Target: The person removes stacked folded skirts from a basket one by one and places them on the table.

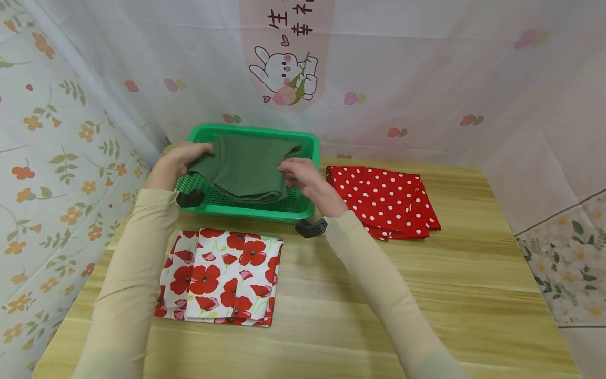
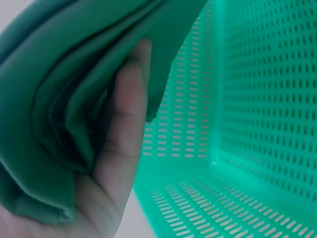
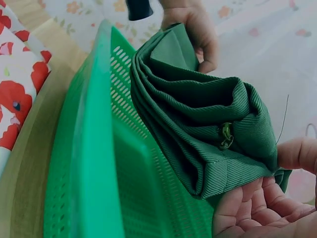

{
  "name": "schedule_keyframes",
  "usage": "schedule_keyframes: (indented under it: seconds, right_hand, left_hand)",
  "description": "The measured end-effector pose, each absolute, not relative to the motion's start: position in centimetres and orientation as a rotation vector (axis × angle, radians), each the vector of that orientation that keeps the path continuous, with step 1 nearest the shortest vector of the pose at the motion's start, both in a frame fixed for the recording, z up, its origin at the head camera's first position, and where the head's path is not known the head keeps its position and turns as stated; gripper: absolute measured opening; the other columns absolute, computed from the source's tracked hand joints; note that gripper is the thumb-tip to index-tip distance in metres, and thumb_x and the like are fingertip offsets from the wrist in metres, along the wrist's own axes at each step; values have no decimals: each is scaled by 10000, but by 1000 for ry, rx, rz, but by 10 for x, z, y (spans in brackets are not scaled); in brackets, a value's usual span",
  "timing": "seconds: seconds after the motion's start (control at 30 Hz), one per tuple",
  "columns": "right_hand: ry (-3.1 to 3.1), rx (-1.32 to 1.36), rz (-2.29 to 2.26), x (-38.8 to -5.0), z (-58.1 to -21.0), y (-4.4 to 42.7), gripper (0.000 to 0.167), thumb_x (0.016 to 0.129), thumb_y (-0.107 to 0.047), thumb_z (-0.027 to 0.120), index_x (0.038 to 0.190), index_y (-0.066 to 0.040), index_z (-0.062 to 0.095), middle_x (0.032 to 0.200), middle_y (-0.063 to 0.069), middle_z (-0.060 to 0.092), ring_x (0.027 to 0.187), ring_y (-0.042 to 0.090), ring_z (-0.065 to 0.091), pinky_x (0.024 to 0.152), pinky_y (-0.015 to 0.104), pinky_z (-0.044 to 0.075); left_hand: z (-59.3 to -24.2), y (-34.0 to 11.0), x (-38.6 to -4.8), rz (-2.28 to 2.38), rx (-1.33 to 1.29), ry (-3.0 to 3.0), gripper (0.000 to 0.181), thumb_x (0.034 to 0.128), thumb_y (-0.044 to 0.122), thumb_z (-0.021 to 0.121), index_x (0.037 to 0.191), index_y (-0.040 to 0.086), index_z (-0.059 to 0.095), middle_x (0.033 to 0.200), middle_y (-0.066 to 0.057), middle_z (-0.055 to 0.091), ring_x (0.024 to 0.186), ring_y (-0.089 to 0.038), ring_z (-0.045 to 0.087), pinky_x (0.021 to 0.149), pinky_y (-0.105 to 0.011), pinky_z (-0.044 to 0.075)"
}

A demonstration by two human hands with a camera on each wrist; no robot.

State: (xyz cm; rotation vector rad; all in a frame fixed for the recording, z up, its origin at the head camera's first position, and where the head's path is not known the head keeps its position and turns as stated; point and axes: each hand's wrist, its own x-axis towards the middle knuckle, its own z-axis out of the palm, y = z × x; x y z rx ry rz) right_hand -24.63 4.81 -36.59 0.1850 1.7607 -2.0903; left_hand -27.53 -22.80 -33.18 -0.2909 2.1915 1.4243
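Note:
A folded dark green cloth (image 1: 253,166) is held over the green plastic basket (image 1: 246,212), inside its rim in the head view. My left hand (image 1: 182,158) grips the cloth's left end; in the left wrist view its fingers (image 2: 130,94) lie along the folded layers. At the right edge, my right hand (image 1: 310,181) pinches the cloth between thumb and fingers. The right wrist view shows several stacked layers and a small metal fitting (image 3: 226,135) among them. There, part of the perforated basket wall (image 3: 94,148) shows below the cloth.
On the wooden table (image 1: 473,295), a folded poppy-print cloth (image 1: 213,279) lies in front of the basket. A red polka-dot cloth (image 1: 385,202) lies to the basket's right. Printed curtains (image 1: 426,68) hang behind and on both sides.

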Motion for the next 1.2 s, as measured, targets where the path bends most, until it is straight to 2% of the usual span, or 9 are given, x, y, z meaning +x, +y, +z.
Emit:
schedule_keyframes:
  seconds: [0.17,0.4,0.53,0.57,0.73,0.83,0.93,1.03,1.2]
  right_hand:
    - [1733,106,-2099,-242,-358,55,153,896,0,528,754,-48,499,620,1,390,573,124,343,607,242,377]
    - [1692,52,-2108,-235,-352,63,142,916,-23,516,778,-50,498,715,10,471,606,128,406,639,241,412]
    - [1682,30,-2111,-230,-348,67,21,916,-25,509,897,-27,515,776,13,502,638,126,445,705,268,428]
    - [1678,23,-2110,-229,-347,68,38,917,-23,504,950,-9,517,789,13,506,644,124,450,719,273,427]
    - [1659,1,-2094,-222,-343,76,383,925,-31,483,1288,64,410,864,15,502,683,110,469,771,263,421]
    - [1648,-15,-2090,-218,-341,81,427,925,-33,474,1330,59,377,900,20,497,698,114,467,786,265,418]
    - [1651,-47,-2088,-213,-340,86,349,921,-33,471,1255,57,433,931,21,525,732,120,514,799,277,439]
    - [1663,-74,-2091,-208,-339,91,239,915,-32,473,1145,28,490,885,10,550,737,125,541,797,286,447]
    - [1666,-99,-2103,-200,-336,99,58,900,-22,476,941,-22,517,773,-9,560,713,120,550,783,291,436]
  left_hand:
    - [-325,-224,-268,1446,-311,2196,358,914,322,450,1161,83,351,1030,-46,399,651,-74,509,646,-252,458]
    - [-319,-221,-255,1529,-293,2201,250,921,306,462,1052,107,388,966,-20,438,591,-54,517,581,-219,462]
    - [-314,-220,-248,1629,-295,2142,221,926,276,472,1038,97,408,852,33,512,594,-55,547,579,-219,484]
    - [-314,-219,-246,1650,-294,2135,211,924,267,478,1023,93,414,817,47,519,590,-55,548,572,-219,485]
    - [-311,-214,-236,1700,-261,2149,148,918,242,488,934,101,448,767,61,502,578,-54,522,559,-215,470]
    - [-310,-212,-230,1699,-221,2166,142,923,250,484,934,109,471,786,53,499,577,-55,514,562,-219,463]
    - [-309,-211,-224,1726,-187,2159,155,932,243,472,996,102,477,807,58,508,582,-46,520,565,-216,465]
    - [-309,-209,-217,1782,-173,2132,141,935,215,463,1014,101,486,776,66,536,566,-43,545,549,-211,479]
    - [-308,-205,-205,1893,-161,2034,67,927,163,469,934,119,520,704,53,576,541,-71,590,516,-223,505]
